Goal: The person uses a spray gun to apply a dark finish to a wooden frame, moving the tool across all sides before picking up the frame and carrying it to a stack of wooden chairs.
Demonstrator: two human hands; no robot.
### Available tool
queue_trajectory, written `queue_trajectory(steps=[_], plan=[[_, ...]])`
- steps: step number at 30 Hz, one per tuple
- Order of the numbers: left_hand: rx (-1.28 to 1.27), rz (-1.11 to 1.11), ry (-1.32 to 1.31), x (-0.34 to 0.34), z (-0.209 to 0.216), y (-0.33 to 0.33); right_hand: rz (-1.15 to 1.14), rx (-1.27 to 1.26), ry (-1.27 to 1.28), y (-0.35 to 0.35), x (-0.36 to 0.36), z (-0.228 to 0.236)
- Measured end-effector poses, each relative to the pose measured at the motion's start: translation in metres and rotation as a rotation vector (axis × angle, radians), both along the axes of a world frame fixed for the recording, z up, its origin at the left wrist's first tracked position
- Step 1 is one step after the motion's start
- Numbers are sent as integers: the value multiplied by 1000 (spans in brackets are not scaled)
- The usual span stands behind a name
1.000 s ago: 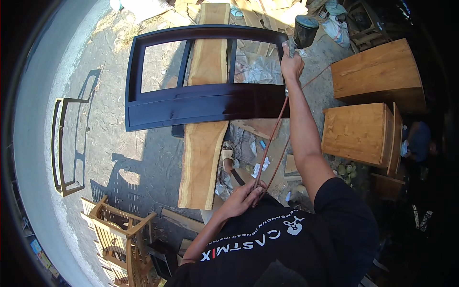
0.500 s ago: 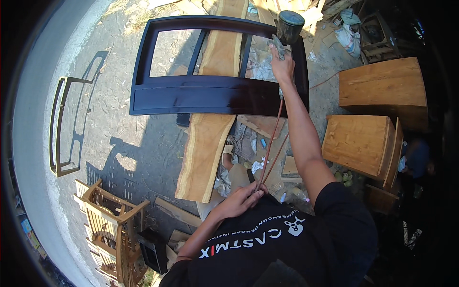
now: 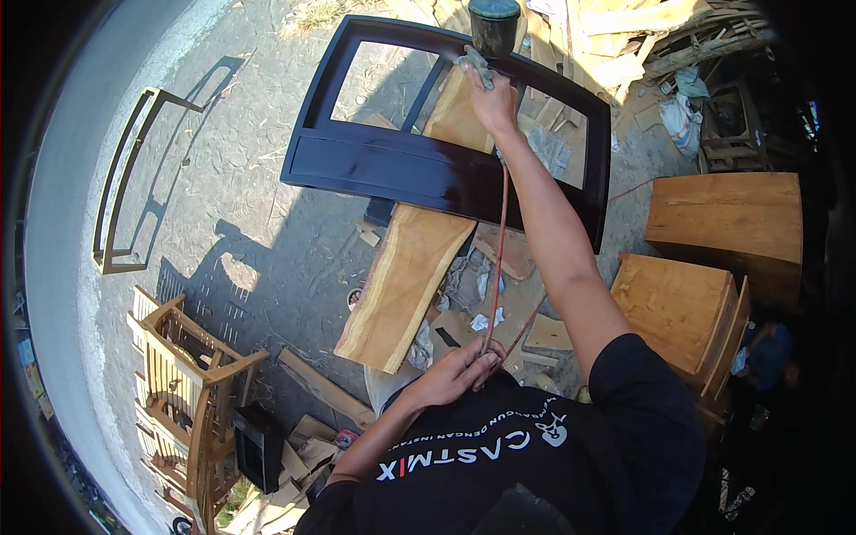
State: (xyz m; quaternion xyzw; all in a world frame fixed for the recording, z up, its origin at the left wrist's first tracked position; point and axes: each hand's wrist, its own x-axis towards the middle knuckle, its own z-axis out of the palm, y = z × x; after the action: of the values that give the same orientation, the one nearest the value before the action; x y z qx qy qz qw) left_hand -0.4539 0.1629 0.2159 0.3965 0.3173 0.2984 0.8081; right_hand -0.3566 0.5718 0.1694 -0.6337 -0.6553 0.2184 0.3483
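Observation:
A spray gun with a dark paint cup (image 3: 494, 31) on top is gripped in my right hand (image 3: 493, 96), arm stretched forward over a dark brown wooden frame (image 3: 374, 165). The frame has open window-like gaps and a glossy solid panel along its near side. It lies across a long live-edge wood slab (image 3: 401, 290). Close to my body, my left hand (image 3: 462, 367) is closed around a reddish hose (image 3: 496, 294), which runs up toward the spray gun. The gun's nozzle and trigger are mostly hidden by my fingers.
On the right stand two brown wooden cabinets (image 3: 727, 209). At lower left is a slatted wooden bench (image 3: 192, 383), with a black box (image 3: 259, 446) beside it. A thin metal-like frame (image 3: 120, 196) stands at far left. Scrap boards and rags (image 3: 464, 285) litter the ground around the slab.
My right hand and the spray gun have moved left along the frame. The whole view has turned and shifted, so the frame appears tilted. My left hand stays on the hose.

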Motion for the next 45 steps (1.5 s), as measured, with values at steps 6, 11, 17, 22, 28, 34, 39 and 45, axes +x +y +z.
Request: queue_trajectory(steps=[6, 11, 17, 22, 28, 34, 39, 45], plan=[[-113, 156, -123, -6, -10, -3, 45, -134, -30, 21, -71, 1], [-138, 278, -108, -13, -12, 0, 129, -45, 34, 34, -124, -2], [-191, 326, -132, -25, -20, 0, 85, -16, 88, 41, -146, 9], [-170, 260, -118, -28, -22, -7, -80, -26, 14, 32, -95, 14], [-149, 136, -67, -30, -19, -14, -243, -14, -17, 17, 4, 11], [-101, -23, 22, -19, -15, -6, -410, 8, -75, -5, 82, 4], [-62, -113, 65, -1, -14, 6, -530, -68, -109, -27, 146, 9], [5, -193, 91, 20, -17, 18, -711, -34, -220, -39, 206, 4]])
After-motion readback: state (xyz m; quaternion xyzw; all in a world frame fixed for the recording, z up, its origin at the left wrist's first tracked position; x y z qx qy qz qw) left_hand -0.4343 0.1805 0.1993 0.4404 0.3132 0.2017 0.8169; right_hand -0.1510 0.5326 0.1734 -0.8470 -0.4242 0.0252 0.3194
